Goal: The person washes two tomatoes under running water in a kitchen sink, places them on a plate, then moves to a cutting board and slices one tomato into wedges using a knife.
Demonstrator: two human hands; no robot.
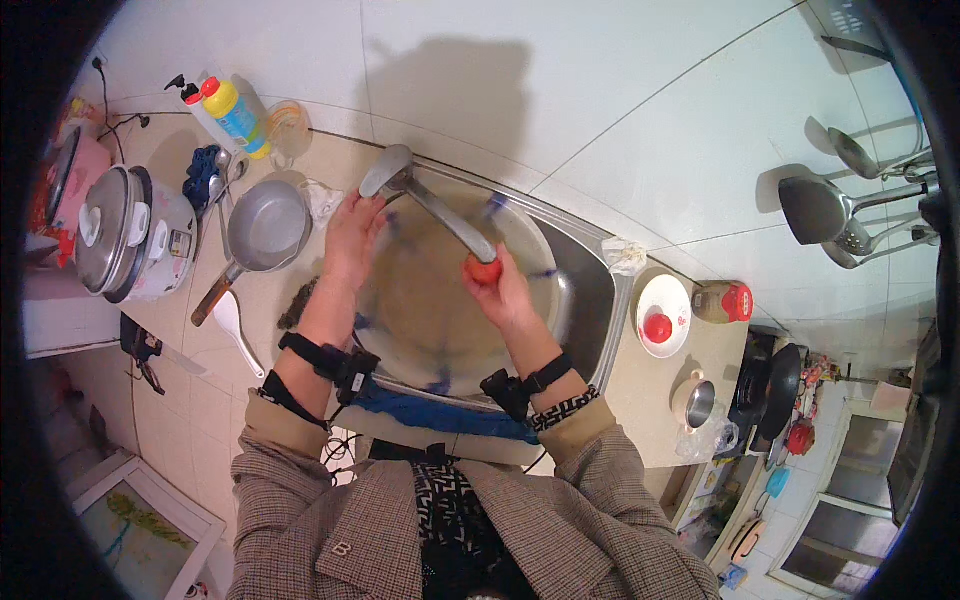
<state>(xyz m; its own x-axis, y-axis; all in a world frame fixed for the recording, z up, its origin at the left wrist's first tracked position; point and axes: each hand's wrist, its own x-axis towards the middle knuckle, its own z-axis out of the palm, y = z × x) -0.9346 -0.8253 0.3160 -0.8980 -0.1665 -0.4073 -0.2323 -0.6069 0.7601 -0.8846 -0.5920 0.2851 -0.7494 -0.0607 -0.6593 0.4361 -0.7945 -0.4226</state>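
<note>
My right hand (512,298) grips a round red fruit, apparently a tomato (481,271), right at the mouth of the faucet spout (454,221). Whether water is running I cannot tell. At the other end of the faucet, the fingers of my left hand (351,238) reach the tip of the metal lever (388,169) and seem to touch it, without closing around it. Under both hands, a wide pale basin (541,232) with blue marks fills much of the stainless steel sink (592,322). Cloudy-looking water (427,300) lies in the basin.
Left of the sink are a saucepan (268,225), a white rice paddle (238,334), a rice cooker (161,240) and a yellow bottle (236,120). To the right, a white plate (667,294) bears another red fruit (658,328), near a jar (716,301) and a small pot (694,401).
</note>
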